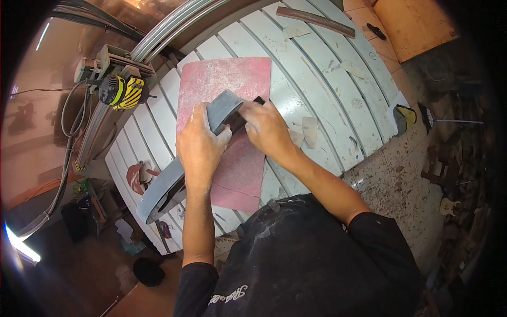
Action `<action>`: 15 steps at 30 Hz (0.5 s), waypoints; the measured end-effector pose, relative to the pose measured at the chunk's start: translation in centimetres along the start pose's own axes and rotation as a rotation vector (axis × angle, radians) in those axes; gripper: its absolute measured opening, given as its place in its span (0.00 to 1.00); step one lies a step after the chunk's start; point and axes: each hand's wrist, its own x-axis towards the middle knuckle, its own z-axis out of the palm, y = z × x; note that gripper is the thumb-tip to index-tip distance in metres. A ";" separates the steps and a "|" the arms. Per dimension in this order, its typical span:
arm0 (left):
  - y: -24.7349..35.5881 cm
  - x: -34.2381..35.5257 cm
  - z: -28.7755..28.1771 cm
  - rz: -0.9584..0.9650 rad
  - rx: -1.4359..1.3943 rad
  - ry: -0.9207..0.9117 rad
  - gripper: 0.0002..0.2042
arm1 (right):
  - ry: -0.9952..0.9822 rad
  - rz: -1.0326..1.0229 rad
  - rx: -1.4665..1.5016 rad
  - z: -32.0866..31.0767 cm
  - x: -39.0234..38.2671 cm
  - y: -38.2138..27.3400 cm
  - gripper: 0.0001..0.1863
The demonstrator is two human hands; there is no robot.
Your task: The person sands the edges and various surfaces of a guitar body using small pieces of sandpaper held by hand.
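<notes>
A long, curved grey piece (165, 184) with a smooth primer-like surface lies tilted across a dusty pink mat (232, 74). My left hand (199, 138) is wrapped over its upper part, fingers on top and thumb at the inner edge. Against the dark inner side near its upper end works my right hand (264, 126), its fingers curled and smeared by motion. A small dark edge (259, 100) shows just beyond those fingers; what it belongs to is hidden. Pale dust coats both hands.
The mat rests on a white slatted table (332, 127). Sandpaper scraps (310, 132) and a brown strip (316, 21) lie to the right. Curled reddish sandpaper (135, 178) sits at left. A yellow-and-black machine head (127, 92) on a metal rail (169, 26) stands at upper left.
</notes>
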 end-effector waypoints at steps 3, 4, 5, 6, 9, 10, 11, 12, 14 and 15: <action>-0.1 0.0 0.2 0.016 -0.004 0.017 0.24 | -0.102 -0.001 -0.045 -0.5 -1.4 -1.1 0.23; -0.1 0.0 0.2 0.024 -0.006 0.022 0.24 | -0.060 -0.018 -0.056 -0.3 -1.5 -0.9 0.23; -0.1 -0.1 0.2 0.021 -0.006 0.020 0.24 | -0.020 -0.031 -0.066 -0.1 -1.6 -0.8 0.23; 0.0 -0.1 0.1 0.012 -0.003 0.015 0.23 | -0.023 -0.030 -0.065 0.0 -1.4 -0.5 0.23; 0.0 -0.1 0.1 0.006 0.007 0.016 0.23 | 0.032 0.026 0.010 0.6 -0.1 0.6 0.23; 0.1 -0.1 0.1 0.009 0.011 0.020 0.23 | 0.029 0.139 0.195 1.1 -0.1 1.1 0.24; 0.1 0.0 0.1 0.009 0.011 0.021 0.23 | 0.024 0.252 0.378 1.0 0.2 1.0 0.24; 0.1 0.1 0.1 -0.013 0.015 0.012 0.23 | 0.024 0.250 0.378 0.9 0.6 1.0 0.24; 0.1 0.1 0.0 -0.032 0.019 0.004 0.22 | -0.147 0.711 0.664 0.3 1.5 0.9 0.26; 0.1 0.0 0.0 -0.028 0.012 0.009 0.22 | -0.143 0.710 0.664 0.4 1.1 1.1 0.26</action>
